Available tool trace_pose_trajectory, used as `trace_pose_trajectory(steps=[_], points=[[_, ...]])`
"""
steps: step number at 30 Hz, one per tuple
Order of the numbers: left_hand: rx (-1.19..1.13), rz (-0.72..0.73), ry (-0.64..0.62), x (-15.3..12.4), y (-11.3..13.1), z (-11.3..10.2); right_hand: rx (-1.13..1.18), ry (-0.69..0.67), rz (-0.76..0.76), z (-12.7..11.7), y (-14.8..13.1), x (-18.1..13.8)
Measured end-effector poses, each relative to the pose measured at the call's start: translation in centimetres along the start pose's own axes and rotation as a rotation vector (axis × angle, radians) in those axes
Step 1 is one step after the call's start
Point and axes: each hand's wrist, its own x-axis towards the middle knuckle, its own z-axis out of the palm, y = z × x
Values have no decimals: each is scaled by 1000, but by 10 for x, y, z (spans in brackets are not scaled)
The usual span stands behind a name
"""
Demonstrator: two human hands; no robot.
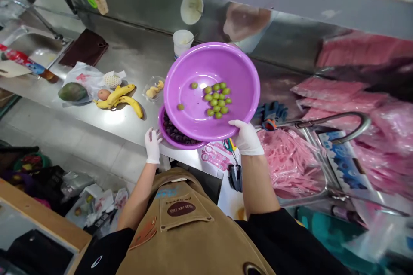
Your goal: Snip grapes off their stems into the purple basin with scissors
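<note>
At frame centre, the white-gloved right hand [248, 138] pinches the rim of a round purple plastic basin [219, 62] holding round green grapes [213, 102]. The white-gloved left hand [152, 146], loosely spread, is beside a lower purple basin [185, 146] of dark fruit [176, 131].

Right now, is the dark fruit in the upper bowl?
No, dark fruit lies in the lower bowl, green fruit in the upper bowl.
</note>
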Motion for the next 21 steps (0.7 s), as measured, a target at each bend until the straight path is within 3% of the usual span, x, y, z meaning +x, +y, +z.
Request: trace_pose_trajectory(steps=[3, 6, 8, 11, 16, 21], points=[[-118, 15, 102, -14, 10, -41, -146, -208, 50, 41, 15, -24], [-259, 112, 242, -37, 32, -99, -297, -464, 98, 89, 36, -48], [-368, 197, 343, -65, 50, -144, -390, -640, 112, 124, 53, -68], [-534, 318, 443, -133, 75, -214, -513, -914, 142, 175, 84, -112], [-521, 515, 530, -275, 82, -317, -691, -1286, 66, 237, 145, -233], [-602, 396, 865, -386, 54, -403, -860, -1661, -48, 259, 210, -394]])
